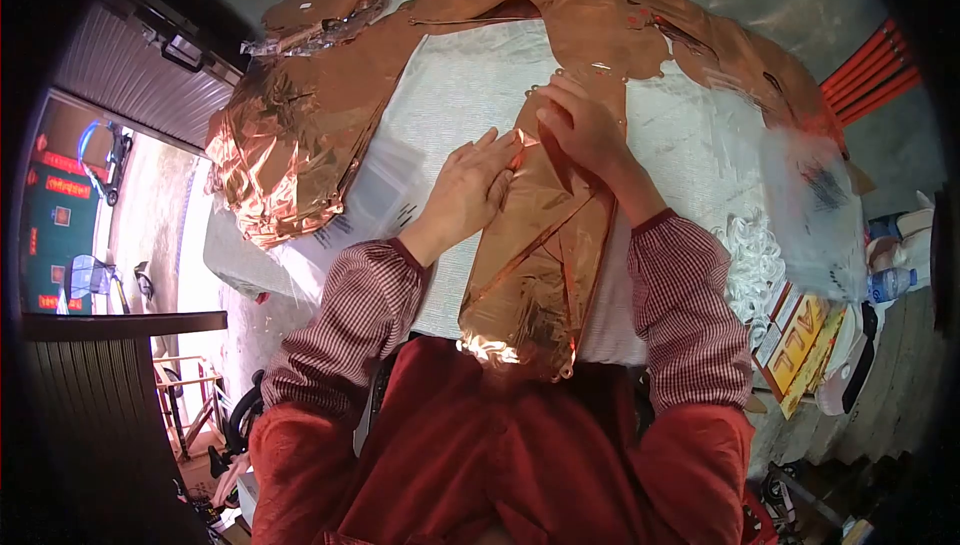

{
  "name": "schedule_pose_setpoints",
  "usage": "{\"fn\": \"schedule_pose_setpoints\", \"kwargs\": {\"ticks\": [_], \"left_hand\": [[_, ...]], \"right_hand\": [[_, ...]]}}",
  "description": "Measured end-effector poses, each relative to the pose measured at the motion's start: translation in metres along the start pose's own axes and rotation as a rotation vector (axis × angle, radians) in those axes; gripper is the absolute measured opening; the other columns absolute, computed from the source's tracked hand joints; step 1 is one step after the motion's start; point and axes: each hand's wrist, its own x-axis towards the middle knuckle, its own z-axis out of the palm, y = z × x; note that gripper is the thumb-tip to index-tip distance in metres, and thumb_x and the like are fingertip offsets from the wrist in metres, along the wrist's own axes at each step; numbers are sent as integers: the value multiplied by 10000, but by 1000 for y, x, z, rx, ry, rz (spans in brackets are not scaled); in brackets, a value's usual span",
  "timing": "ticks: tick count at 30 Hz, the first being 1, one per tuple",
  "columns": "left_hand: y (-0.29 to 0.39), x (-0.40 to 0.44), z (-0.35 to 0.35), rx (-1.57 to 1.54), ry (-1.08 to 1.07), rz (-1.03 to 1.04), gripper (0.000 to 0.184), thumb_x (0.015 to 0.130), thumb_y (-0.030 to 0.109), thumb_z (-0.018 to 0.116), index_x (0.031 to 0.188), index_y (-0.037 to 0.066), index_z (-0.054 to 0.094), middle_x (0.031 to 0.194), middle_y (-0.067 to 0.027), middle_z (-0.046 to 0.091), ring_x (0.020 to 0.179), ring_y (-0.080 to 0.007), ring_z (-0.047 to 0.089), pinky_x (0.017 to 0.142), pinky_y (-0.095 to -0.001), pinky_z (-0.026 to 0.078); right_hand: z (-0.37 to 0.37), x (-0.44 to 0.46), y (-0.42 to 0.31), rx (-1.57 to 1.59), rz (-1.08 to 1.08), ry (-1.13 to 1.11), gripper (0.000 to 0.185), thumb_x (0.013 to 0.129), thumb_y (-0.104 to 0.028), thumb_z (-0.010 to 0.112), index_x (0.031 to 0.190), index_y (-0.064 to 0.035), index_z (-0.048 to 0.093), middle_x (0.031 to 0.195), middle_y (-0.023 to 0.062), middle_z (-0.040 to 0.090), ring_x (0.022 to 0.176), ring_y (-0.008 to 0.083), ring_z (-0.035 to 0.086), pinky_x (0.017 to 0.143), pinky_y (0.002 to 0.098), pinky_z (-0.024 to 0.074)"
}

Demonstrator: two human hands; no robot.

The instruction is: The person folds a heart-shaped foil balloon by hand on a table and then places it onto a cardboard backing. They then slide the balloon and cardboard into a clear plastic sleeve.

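Observation:
A long folded strip of shiny copper-coloured foil sheet (545,265) lies lengthwise in front of me, its lower end by my lap. My left hand (472,183) rests on its left edge, fingers stretched out flat. Near the strip's upper end, my right hand (585,128) has its fingers bent round a raised fold of the foil. The fingertips are partly hidden there. Small eyelets show along the strip's ends.
More copper foil sheets (300,110) cover the table's left and far sides. Clear plastic bags (815,205) and a bundle of white cord (752,270) lie to the right. A plastic-wrapped foil pack (330,3) sits far left. Orange-red poles (872,73) stand at far right.

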Motion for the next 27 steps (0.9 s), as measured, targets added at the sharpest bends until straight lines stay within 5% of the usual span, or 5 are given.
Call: {"fn": "schedule_pose_setpoints", "kwargs": {"ticks": [2, 11, 14, 19, 27], "left_hand": [[1, -1, 0, 41, -16, -9, 391, 928, 90, 522, 1316, 45, 516, 1379, -141, 501, 1351, -333, 380, 1083, -449, 311], [0, -4, 2, 157, -56, -28, 381, 942, 111, 497, 1321, 82, 526, 1421, -112, 462, 1362, -305, 371, 1099, -464, 286], [1, -4, 3, 161, -40, -15, 380, 935, 114, 508, 1313, 79, 527, 1412, -127, 465, 1348, -312, 385, 1089, -478, 300], [5, 6, -9, -161, 21, -138, 379, 867, 55, 584, 1242, 18, 542, 1213, -222, 576, 1136, -390, 546, 966, -418, 435], [-2, 10, 0, -166, 123, -66, 433, 841, 77, 617, 1244, -16, 489, 1139, -215, 599, 1011, -405, 564, 896, -446, 445]], "right_hand": [[1, 0, 0, -181, -136, -39, 289, 871, -166, 610, 1130, -42, 639, 1279, 191, 555, 1254, 338, 481, 1033, 381, 397], [0, 2, -9, -117, -308, -305, 189, 843, -75, 562, 976, -46, 693, 1236, 168, 579, 1236, 361, 481, 1012, 398, 408], [-1, -1, -7, -169, -375, -216, 213, 841, -72, 543, 1000, -57, 684, 1188, 148, 602, 1173, 341, 524, 967, 397, 433], [0, 0, -7, -90, -172, -122, 159, 814, -97, 568, 943, -65, 656, 1044, 104, 621, 1004, 305, 574, 876, 390, 462], [13, 9, -15, -123, -116, -143, 72, 736, -124, 596, 718, -55, 594, 893, 107, 612, 932, 301, 568, 819, 403, 467]]}}
